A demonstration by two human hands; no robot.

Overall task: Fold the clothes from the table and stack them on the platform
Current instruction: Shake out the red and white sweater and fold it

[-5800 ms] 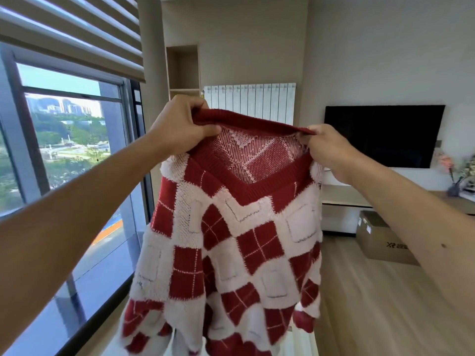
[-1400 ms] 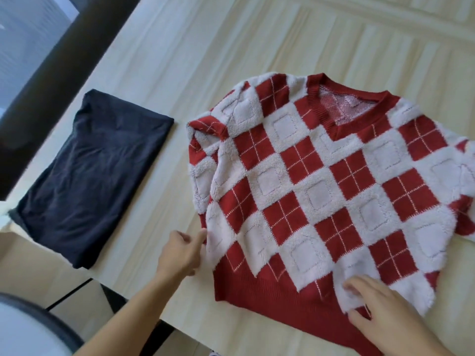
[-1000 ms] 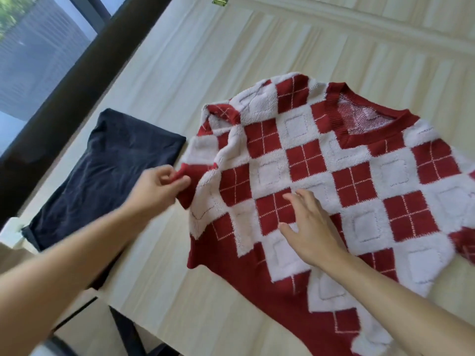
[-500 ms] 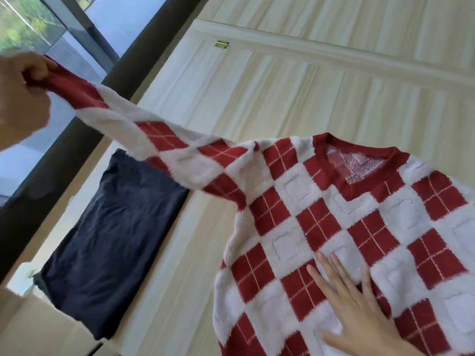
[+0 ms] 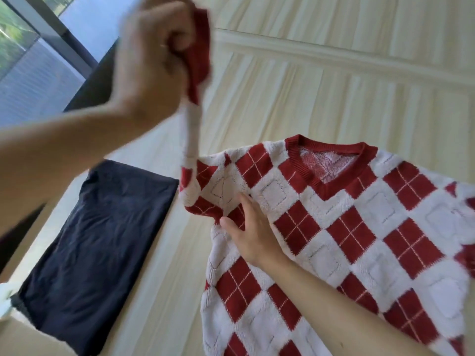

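Sweater (image 5: 359,240), a fluffy knit in a red and white diamond pattern with thin white lines crossing each red diamond, lies front-up on the pale wooden bench (image 5: 308,98). Its ribbed red V-neck collar points away from the viewer. One sleeve (image 5: 191,140) is lifted off the bench and stretched steeply upward from the shoulder, ending in a plain red cuff (image 5: 198,60).

The sweater's far side and its hem run out of view at the right and bottom edges, and the right edge is smeared with blur. The other sleeve cannot be made out. A forearm covers part of the lower body of the knit.

The left hand (image 5: 151,65), raised high near the top of the view and blurred, has its fingers curled tightly around the cuff. The right hand (image 5: 253,232) lies flat on the sweater near the base of the raised sleeve, fingers straight and pressing the fabric down.

A folded dark navy garment (image 5: 95,240) lies on the bench just beside the sweater, to its left. A window (image 5: 30,60) fills the upper left corner.
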